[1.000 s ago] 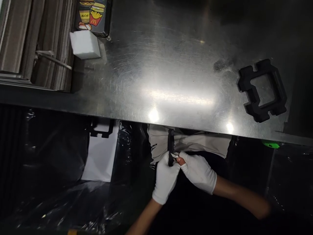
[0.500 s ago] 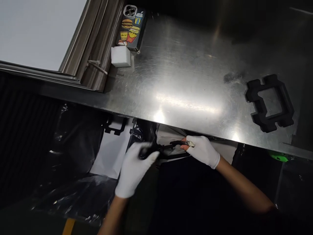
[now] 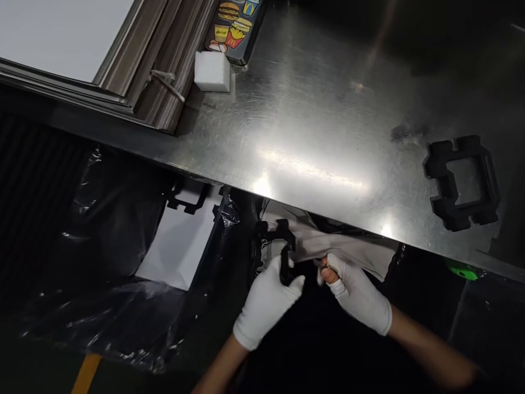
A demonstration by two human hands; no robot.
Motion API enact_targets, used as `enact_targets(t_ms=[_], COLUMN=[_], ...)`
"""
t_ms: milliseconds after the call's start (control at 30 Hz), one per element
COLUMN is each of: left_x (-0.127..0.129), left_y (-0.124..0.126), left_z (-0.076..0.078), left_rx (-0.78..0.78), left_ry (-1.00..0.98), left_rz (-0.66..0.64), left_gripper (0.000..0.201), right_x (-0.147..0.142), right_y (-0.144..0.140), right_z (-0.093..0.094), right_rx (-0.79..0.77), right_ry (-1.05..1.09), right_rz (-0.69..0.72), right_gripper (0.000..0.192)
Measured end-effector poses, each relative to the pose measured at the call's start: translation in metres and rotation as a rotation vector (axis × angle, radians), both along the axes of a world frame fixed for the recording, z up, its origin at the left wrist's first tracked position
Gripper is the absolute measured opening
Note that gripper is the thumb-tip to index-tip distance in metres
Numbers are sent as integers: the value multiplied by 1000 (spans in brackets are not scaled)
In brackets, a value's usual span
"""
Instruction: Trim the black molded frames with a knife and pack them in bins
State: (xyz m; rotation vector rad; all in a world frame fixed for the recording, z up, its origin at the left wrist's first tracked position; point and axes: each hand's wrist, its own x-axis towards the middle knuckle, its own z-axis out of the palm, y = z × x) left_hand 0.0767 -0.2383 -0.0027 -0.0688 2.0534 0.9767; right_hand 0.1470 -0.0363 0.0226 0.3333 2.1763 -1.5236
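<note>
Both of my hands wear white gloves and are below the front edge of the metal table. My left hand (image 3: 268, 301) grips a black notched foam frame (image 3: 290, 241) between thumb and fingers, and the frame stands up from the hand. To its right, my right hand (image 3: 359, 295) is closed, with bare thumb and fingertip pressed together. Whatever it pinches is blurred and mostly hidden. Behind the hands is an open bag with a pale inside (image 3: 348, 246). Another black notched frame (image 3: 465, 183) lies on the table at the right.
A stack of cardboard sheets (image 3: 159, 82) stands at the table's left, beside a white block (image 3: 212, 71) and a phone in a sticker-covered case (image 3: 235, 30). Below the edge are black plastic (image 3: 110, 230), a white sheet (image 3: 172, 241) and a green object (image 3: 463, 272).
My left hand has moved right and down, and the black frame now shows upright in it. My right hand has lowered slightly, and its fingers have turned. The camera view has shifted.
</note>
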Motion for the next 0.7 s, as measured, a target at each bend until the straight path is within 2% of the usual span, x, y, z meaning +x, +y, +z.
enact_targets(t_ms=[100,167,233,400,700], left_x=[13,18,19,17,17], left_y=[1,5,8,14,17], left_z=[4,5,5,6,7], left_rx=[-237,-323,-375,-410,-460], left_ry=[77,135,200,262,282], left_rz=[-346,-493,-587,-653,-674], left_gripper=[34,36,36,37,43], right_x=[9,12,12,4,5], right_y=[2,-5,-11,-13,-11], right_z=[0,-2,-2,1,-2], right_rx=[147,253,313,392,410], right_ry=[-193,-220,-214,-255,-232], right_rz=[281,345,370,450,453], right_gripper=[38,38,38,37,36])
